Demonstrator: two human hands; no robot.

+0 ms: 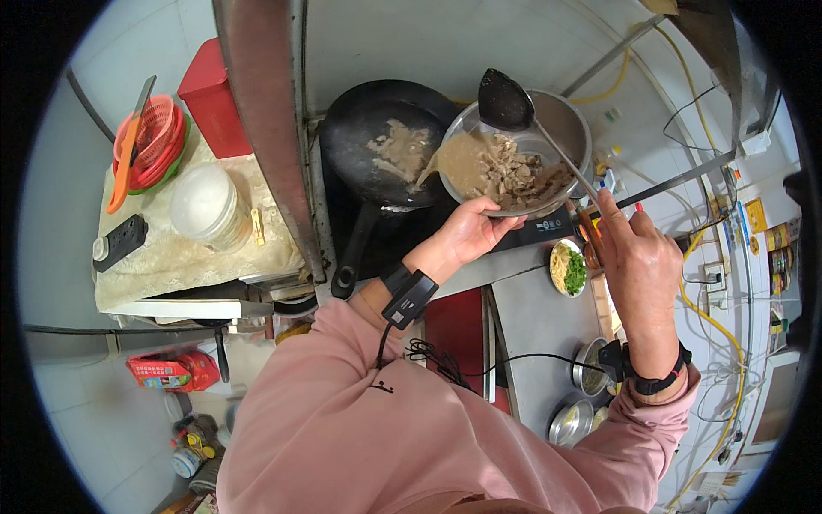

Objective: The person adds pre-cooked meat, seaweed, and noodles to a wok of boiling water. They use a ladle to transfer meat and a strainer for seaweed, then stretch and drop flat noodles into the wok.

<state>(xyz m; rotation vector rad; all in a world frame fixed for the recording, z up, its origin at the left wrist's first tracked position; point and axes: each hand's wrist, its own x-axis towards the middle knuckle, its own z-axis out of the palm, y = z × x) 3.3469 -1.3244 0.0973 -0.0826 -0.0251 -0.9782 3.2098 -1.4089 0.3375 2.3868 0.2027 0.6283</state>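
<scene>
My left hand [472, 231] grips the near rim of a stainless steel bowl [568, 122], which tilts left over the edge of a black wok [347, 138]. Cloudy brown liquid [459, 160] runs over the bowl's lip into the wok. Cooked meat pieces [514, 167] lie in the bowl, and some pale food [401, 151] sits in the wok. My right hand [642, 257] is closed around the wooden handle of a wok ladle [505, 99]. Its dark head is raised above the bowl's far side.
The wok stands on a black induction cooktop [411, 234]. Right of it, a small plate [567, 268] holds chopped greens and pale shreds; metal bowls [571, 424] stand nearer me. On the left are a white bucket [212, 205], a red bin [215, 103] and stacked plastic baskets [151, 141]. A cable hangs between my wrists.
</scene>
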